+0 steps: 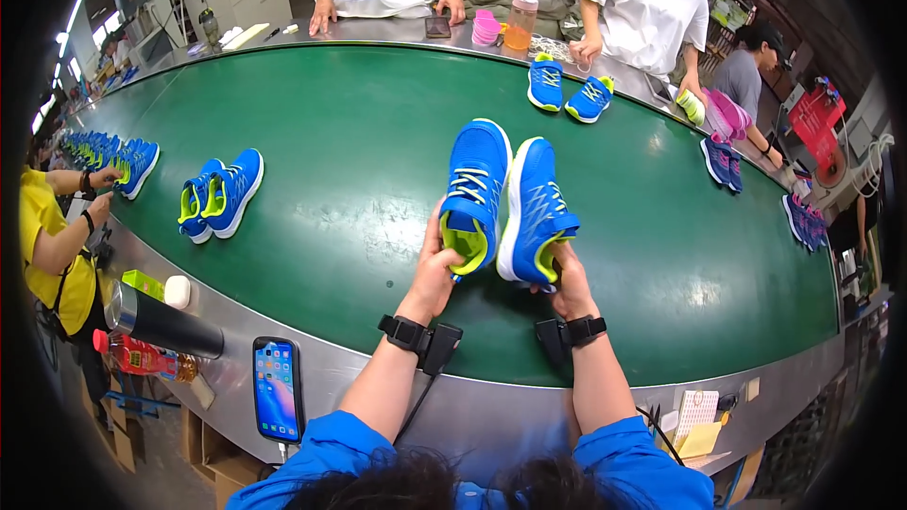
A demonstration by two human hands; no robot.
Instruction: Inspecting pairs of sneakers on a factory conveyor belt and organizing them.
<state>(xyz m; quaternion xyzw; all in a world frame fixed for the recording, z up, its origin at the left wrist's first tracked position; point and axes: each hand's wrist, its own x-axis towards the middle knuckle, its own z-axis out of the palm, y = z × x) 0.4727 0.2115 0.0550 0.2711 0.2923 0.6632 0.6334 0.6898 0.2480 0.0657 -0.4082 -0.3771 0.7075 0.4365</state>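
Note:
A blue sneaker (472, 194) with a white sole and lime lining is gripped at its heel by my left hand (434, 269), thumb in the opening. My right hand (570, 281) closes round the heel of the matching blue sneaker (539, 208), which is tilted so its white sole faces the other shoe. Both toes point away from me, side by side above the green belt (378, 217). To the left another blue pair (231, 194) rests on the belt. Farther off at the right sits one more blue pair (567, 90).
A metal edge rings the belt. Along my side lie a phone (277, 387), a black flask (165, 319), a red-capped bottle (142, 357) and notepads (699, 420). A row of blue shoes (109, 156) stands far left near a person in yellow (61, 246). Other people stand across the belt.

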